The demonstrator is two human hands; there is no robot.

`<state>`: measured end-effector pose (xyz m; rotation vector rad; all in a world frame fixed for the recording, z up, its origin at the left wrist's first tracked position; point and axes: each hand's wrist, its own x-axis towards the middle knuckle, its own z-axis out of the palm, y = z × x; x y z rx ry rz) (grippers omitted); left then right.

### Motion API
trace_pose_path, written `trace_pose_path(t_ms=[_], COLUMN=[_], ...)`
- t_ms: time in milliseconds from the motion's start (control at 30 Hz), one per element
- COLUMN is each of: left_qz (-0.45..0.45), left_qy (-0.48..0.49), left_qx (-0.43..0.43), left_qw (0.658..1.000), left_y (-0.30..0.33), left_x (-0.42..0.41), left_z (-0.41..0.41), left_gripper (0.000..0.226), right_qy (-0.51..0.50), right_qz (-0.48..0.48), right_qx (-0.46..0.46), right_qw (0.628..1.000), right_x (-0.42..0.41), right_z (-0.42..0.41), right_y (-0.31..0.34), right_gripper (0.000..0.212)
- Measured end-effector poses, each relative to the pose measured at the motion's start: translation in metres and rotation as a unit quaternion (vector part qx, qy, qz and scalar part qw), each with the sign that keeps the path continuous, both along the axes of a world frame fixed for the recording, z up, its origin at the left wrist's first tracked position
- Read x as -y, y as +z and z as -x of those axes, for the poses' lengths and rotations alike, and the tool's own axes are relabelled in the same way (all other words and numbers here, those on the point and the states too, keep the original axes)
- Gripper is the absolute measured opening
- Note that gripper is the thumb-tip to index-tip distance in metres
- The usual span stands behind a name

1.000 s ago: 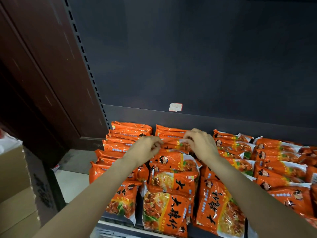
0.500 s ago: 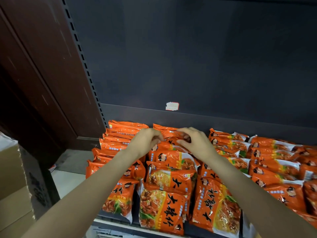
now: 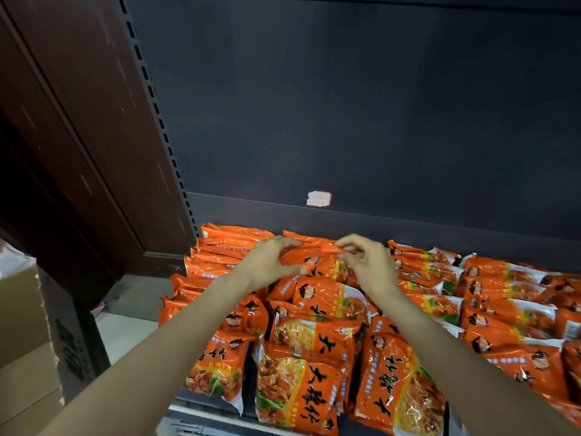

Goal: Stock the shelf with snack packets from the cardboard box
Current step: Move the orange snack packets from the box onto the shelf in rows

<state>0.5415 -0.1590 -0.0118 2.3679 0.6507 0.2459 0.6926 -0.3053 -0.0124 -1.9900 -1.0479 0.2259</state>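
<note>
Pinching 1 rear packet (image 3: 317,256) between left hand (image 3: 267,262) and right hand (image 3: 371,265), stocking looked nearly done; shelf (image 3: 201,401) already crowded.

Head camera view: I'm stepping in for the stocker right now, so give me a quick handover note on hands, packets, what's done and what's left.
Left hand and right hand both pinch the top edge of one glossy orange snack packet at the back of the second column.
Dark metal shelf: several columns of orange packets already laid down.
Brown cardboard box stands at the left; its contents are not visible.
Left: seat this packet, then fetch more from the box.
</note>
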Motion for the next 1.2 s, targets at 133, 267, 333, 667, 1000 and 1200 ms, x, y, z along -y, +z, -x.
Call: trace_pose_path(t_ms=[133,267,333,667,1000,1200], left_qz=[-0.065,-0.118,-0.120,-0.127,-0.206,-0.180], left_qy=[-0.038,-0.034,-0.030,-0.061,-0.055,-0.074], left_qx=[-0.066,-0.075,-0.064,-0.074,-0.100,-0.111], left_qw=[0.995,0.990,0.990,0.987,0.972,0.975], left_y=[-0.004,-0.011,-0.012,-0.013,-0.012,-0.009], left_x=[0.001,0.002,0.002,-0.010,0.008,0.019], left_z=[-0.009,-0.017,-0.018,0.000,0.014,0.042], left_gripper=[0.067,0.057,0.054,0.047,0.040,0.030], right_qy=[0.008,0.061,0.087,0.096,0.112,0.121], right_qz=[0.068,0.149,0.141,0.206,0.178,0.248], right_qx=[-0.016,0.076,0.117,0.219,0.226,0.228], right_qw=[0.998,0.984,0.979,0.949,0.951,0.934], right_x=[0.013,0.011,0.008,0.018,0.016,0.023], right_z=[-0.010,-0.012,-0.011,-0.017,-0.003,0.010], right_y=[-0.013,-0.005,0.003,-0.012,-0.012,-0.011], right_gripper=[0.016,0.045,0.054,0.026,0.026,0.028])
